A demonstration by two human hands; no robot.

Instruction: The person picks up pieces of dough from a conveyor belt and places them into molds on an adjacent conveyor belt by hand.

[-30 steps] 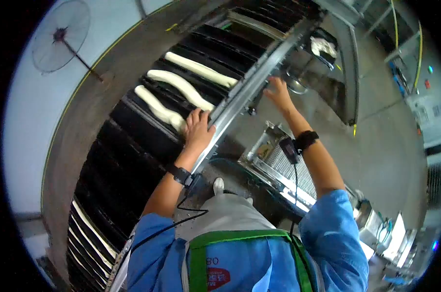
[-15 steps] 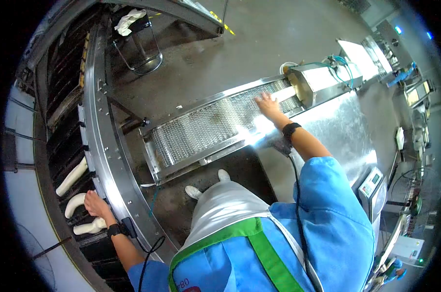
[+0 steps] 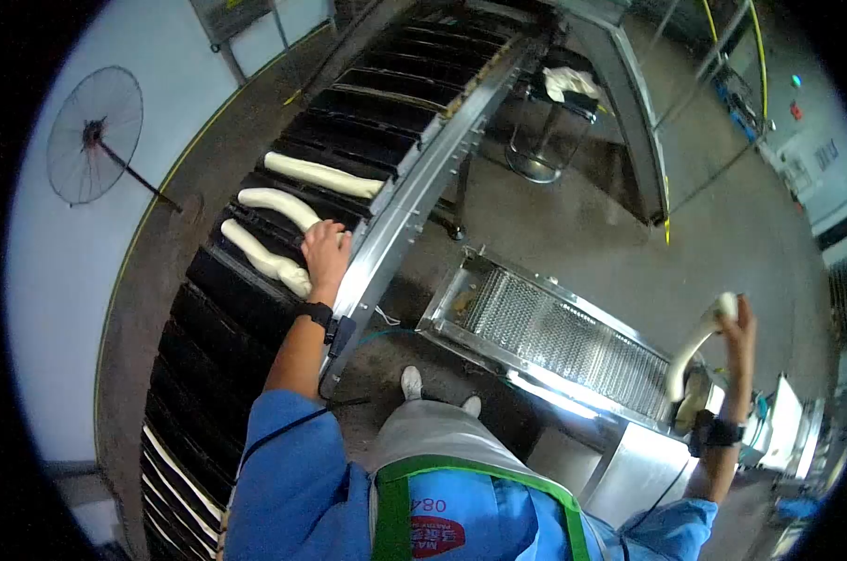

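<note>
On the black slatted conveyor to the left, my left hand (image 3: 326,254) has its fingers curled over the near end of a pale dough strip (image 3: 275,202). That strip lies in a dark tray between a straighter dough strip (image 3: 320,175) and one with a lumpy end (image 3: 262,257). Out at the right, raised beside the far end of the mesh belt, my right hand (image 3: 743,327) grips the top of another dough strip (image 3: 690,351), which hangs down in a curve. Wristbands show on both wrists.
A low mesh conveyor (image 3: 554,329) with metal rails runs from the centre to a machine at lower right. A steel frame rail (image 3: 414,206) edges the tray conveyor. Behind stands a stool (image 3: 540,154) with a white cloth on it. A round fan (image 3: 94,136) is at left.
The view has turned right-to-left toward the tray conveyor. My right hand has lifted a dough strip off the mesh belt. The strip under my left hand now lies less curved.
</note>
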